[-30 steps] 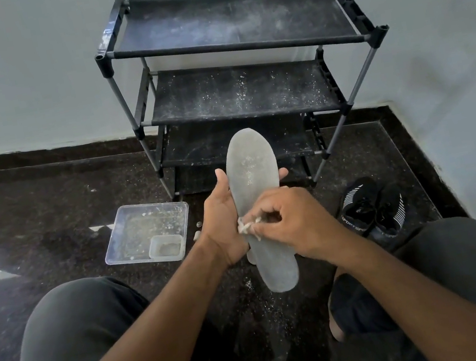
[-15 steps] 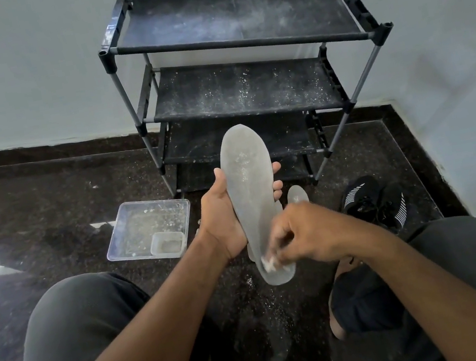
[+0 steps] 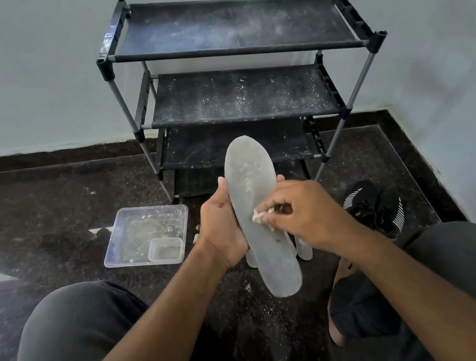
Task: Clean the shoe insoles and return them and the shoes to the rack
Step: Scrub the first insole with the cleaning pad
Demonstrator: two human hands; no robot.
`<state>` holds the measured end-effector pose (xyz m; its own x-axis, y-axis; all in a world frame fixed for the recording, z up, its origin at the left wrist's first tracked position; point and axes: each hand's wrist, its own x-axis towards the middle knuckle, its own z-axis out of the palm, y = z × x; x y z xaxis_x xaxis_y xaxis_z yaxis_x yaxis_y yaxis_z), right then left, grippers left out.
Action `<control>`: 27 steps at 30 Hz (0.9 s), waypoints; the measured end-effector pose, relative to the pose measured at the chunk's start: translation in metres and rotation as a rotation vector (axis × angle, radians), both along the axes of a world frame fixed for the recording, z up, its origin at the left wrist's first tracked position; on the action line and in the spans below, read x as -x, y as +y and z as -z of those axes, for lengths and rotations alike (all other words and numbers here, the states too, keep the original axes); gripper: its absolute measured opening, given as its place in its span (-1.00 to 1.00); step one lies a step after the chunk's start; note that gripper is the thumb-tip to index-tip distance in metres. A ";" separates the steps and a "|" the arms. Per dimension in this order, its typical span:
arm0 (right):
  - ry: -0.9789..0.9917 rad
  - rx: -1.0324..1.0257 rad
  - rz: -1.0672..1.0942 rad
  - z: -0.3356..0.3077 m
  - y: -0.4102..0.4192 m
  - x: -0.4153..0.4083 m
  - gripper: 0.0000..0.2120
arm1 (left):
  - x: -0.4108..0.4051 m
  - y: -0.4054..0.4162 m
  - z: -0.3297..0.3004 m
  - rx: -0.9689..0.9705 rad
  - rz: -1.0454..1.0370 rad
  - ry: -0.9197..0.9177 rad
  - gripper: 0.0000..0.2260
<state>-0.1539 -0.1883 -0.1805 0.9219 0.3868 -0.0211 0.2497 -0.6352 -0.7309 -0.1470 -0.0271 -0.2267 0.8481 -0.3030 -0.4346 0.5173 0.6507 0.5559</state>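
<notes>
1. The grey insole point(image 3: 260, 217) is held up above the dark floor point(image 3: 30, 217), between the person's knees, its long axis running away from the camera and its face dusted with pale specks.
2. The left hand point(image 3: 222, 227) grips the insole's left edge, thumb on the face and fingertips showing past the right edge.
3. The right hand point(image 3: 306, 216) has its fingers curled round a small whitish wad point(image 3: 260, 215), which it presses on the middle of the insole; the two hands are close together on the same piece.
4. Beneath the hands, parts of other pale insoles point(image 3: 304, 249) lie on the floor.
5. A pair of black shoes point(image 3: 372, 207) with white stripes sits on the floor to the right.
6. A clear plastic tray point(image 3: 143, 225), with a smaller clear tub point(image 3: 165, 250) in its near corner, sits on the floor to the left.
7. The black rack point(image 3: 233, 53) stands against the wall beyond, its shelves speckled with white dust.
</notes>
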 end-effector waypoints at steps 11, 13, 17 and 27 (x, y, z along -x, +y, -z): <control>-0.069 -0.184 0.142 -0.009 -0.016 -0.003 -0.88 | 0.004 -0.006 0.000 -0.103 0.016 0.024 -0.32; -0.104 -0.081 0.115 0.000 -0.012 -0.010 -0.89 | 0.004 -0.007 0.000 -0.125 0.017 0.023 -0.30; 0.085 0.074 -0.097 0.006 -0.004 -0.006 -0.90 | 0.005 -0.006 -0.001 -0.115 0.017 0.055 -0.27; -0.230 0.081 0.156 0.014 -0.011 -0.025 -0.81 | 0.011 -0.019 -0.003 -0.067 0.060 0.082 -0.44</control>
<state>-0.1291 -0.1996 -0.1949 0.9544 0.2456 0.1699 0.2976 -0.7329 -0.6118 -0.1578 -0.0462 -0.2240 0.7903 -0.3203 -0.5224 0.5996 0.5798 0.5516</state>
